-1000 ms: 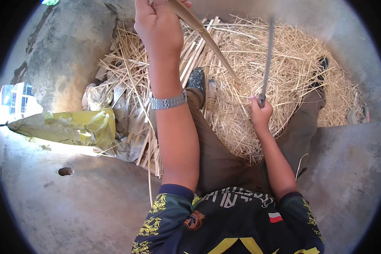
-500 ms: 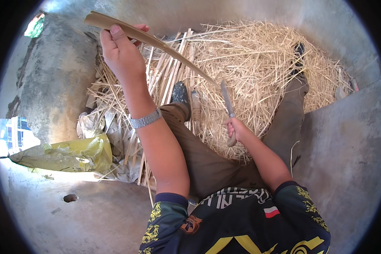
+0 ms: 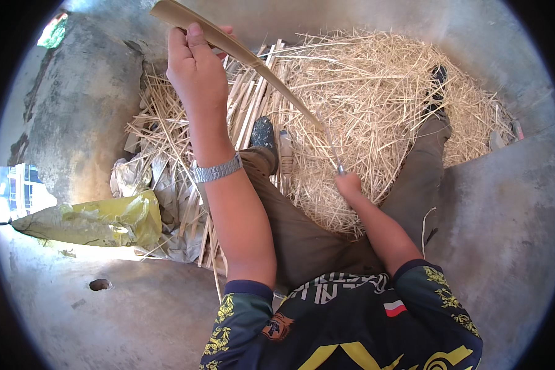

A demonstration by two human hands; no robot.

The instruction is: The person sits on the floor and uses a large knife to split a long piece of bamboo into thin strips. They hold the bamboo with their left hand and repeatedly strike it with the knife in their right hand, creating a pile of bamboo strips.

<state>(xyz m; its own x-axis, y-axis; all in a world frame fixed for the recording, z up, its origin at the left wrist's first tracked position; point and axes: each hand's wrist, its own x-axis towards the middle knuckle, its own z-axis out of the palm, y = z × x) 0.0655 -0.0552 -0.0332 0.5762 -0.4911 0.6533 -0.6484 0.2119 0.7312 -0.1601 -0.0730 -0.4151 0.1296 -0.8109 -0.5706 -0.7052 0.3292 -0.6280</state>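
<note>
My left hand [image 3: 194, 71] is raised and closed around the wide end of a long tan bamboo strip [image 3: 253, 61], which slants down to the right. My right hand [image 3: 350, 185] sits low over my lap, gripping a knife [image 3: 330, 148] whose blade meets the thin end of the strip. A metal watch band [image 3: 217, 171] circles my left wrist. I sit with both legs stretched out over a big pile of pale shavings [image 3: 376, 105].
Split bamboo sticks [image 3: 246, 105] lie in a bundle beside my left leg. A yellow plastic bag [image 3: 95, 219] and crumpled grey sheeting [image 3: 172, 209] rest on the concrete floor [image 3: 505, 234] at left. A small hole [image 3: 100, 284] marks the floor near me.
My left hand has swung the strip left and lower, then up a little. The right hand has dropped the knife from upright down to the strip's thin end.
</note>
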